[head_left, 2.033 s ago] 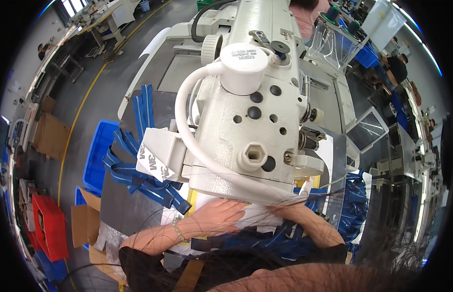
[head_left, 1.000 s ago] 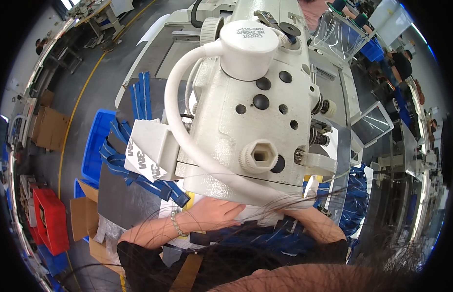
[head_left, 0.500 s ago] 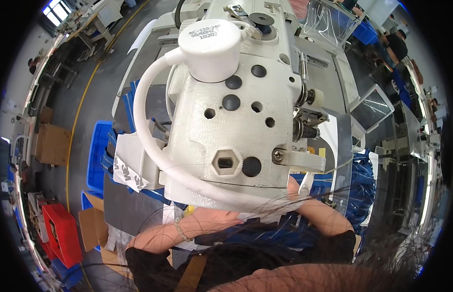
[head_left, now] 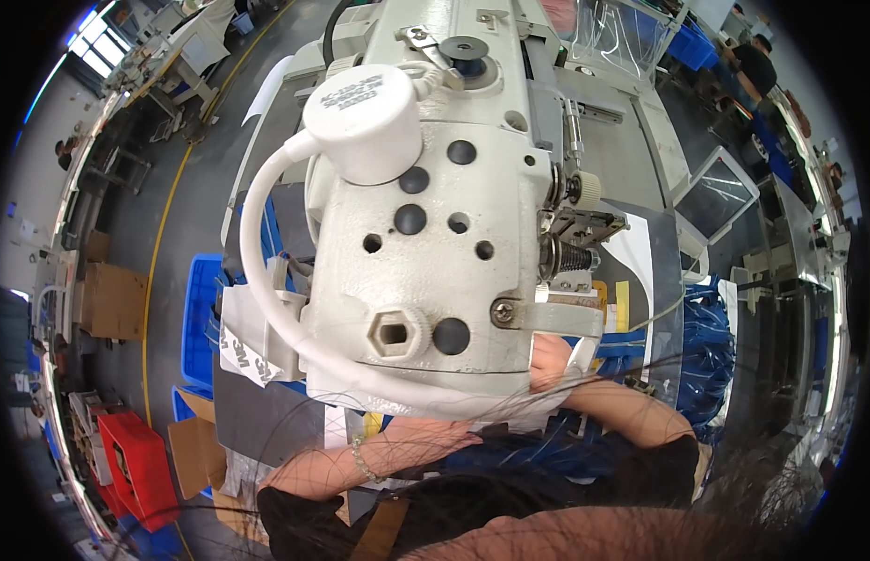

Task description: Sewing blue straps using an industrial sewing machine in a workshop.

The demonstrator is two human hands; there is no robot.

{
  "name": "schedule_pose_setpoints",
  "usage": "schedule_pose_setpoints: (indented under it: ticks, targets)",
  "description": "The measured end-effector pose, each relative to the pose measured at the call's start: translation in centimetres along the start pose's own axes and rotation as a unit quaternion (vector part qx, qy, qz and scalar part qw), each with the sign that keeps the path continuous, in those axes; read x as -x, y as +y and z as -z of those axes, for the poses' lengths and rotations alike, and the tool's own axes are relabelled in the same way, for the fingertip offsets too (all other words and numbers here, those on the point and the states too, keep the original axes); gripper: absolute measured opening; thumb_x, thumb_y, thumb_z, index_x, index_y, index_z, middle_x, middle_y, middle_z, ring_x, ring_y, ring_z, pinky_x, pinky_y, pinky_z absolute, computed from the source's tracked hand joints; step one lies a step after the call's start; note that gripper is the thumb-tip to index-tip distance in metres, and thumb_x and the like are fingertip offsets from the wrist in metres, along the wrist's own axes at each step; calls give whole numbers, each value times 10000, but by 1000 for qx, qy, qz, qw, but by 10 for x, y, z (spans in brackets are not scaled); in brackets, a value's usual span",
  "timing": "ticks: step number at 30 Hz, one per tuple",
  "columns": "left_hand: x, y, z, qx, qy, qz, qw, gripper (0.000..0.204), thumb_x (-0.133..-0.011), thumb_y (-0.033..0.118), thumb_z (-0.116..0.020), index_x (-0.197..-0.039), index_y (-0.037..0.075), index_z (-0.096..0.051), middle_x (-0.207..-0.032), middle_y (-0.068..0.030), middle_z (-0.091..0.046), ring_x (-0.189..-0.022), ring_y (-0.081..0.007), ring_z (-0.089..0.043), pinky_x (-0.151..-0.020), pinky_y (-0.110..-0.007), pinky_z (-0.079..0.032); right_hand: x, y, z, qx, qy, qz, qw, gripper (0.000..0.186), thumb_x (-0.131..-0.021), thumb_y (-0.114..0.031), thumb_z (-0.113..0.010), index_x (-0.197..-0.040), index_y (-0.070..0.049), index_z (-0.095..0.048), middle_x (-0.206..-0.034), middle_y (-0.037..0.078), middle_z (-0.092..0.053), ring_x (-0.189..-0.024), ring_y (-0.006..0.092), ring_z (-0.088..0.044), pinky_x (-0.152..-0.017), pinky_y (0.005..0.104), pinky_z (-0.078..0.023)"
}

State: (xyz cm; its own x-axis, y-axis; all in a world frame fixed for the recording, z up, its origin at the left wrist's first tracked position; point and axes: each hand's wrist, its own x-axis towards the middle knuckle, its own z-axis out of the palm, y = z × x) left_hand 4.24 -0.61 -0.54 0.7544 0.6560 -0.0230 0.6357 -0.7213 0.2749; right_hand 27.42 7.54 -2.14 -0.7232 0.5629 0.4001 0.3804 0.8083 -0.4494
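The white head of a large sewing machine fills the middle and covers most of the work area beneath it. My left hand, with a beaded bracelet at its wrist, reaches in from the left below the machine's front edge. Its fingers are largely hidden. On the other side, my right hand is beside the machine's right flank, near blue straps; its fingertips are out of sight behind the machine. More blue strap material lies close to my body, just below my left hand. Whether either hand grips anything is hidden.
A thick bundle of blue straps hangs at the table's right side. To the left stand a blue bin, an open cardboard box and a red crate. A tilted screen is at the far right.
My view has shifted, so the machine appears farther left and lower. More of my right hand now shows beside the machine. My left hand stays below its front edge.
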Motion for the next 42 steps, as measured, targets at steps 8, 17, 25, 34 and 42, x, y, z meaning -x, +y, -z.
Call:
schedule_pose_setpoints:
  ticks: [8,17,25,34,42]
  targets:
    - [-3,-2,1,-123,81,-89,985,633,-789,531,-570,-1229,80,-514,-1168,-104,-535,-1080,-266,-526,-893,-445,-431,-30,2,-8,68,-45,102,991,311,-714,-162,-570,-1022,-124,-603,-1074,-12,-563,-971,143,-506,-716,281,-379]
    - [-5,5,5,-111,37,0,993,605,-765,538,-591,-1209,129,-542,-1140,-85,-546,-1046,-260,-539,-896,-411,-427,-18,-3,-19,161,-86,66,981,355,-712,-194,-569,-1062,-135,-577,-1107,-7,-545,-942,153,-484,-677,290,-366]
    - [-11,8,18,-124,22,-9,992,563,-784,541,-565,-1170,131,-561,-1115,-73,-555,-1032,-260,-532,-892,-432,-421,-14,-4,-20,227,-90,94,965,442,-710,-217,-577,-1142,-124,-564,-1177,-4,-540,-942,164,-489,-723,300,-362]
    - [-15,7,27,-110,-4,-7,994,583,-794,536,-546,-1187,105,-534,-1164,-135,-517,-1088,-288,-484,-911,-457,-398,-15,-3,-25,112,-19,82,990,388,-698,-223,-588,-1077,-136,-588,-1060,-38,-568,-872,122,-495,-698,294,-341]
    - [-9,4,12,-90,21,-21,996,610,-803,525,-539,-1200,63,-515,-1166,-140,-517,-1091,-295,-489,-909,-465,-403,-26,-3,-9,72,-47,99,991,368,-669,-220,-633,-1020,-126,-577,-989,-29,-548,-871,120,-504,-658,282,-334]
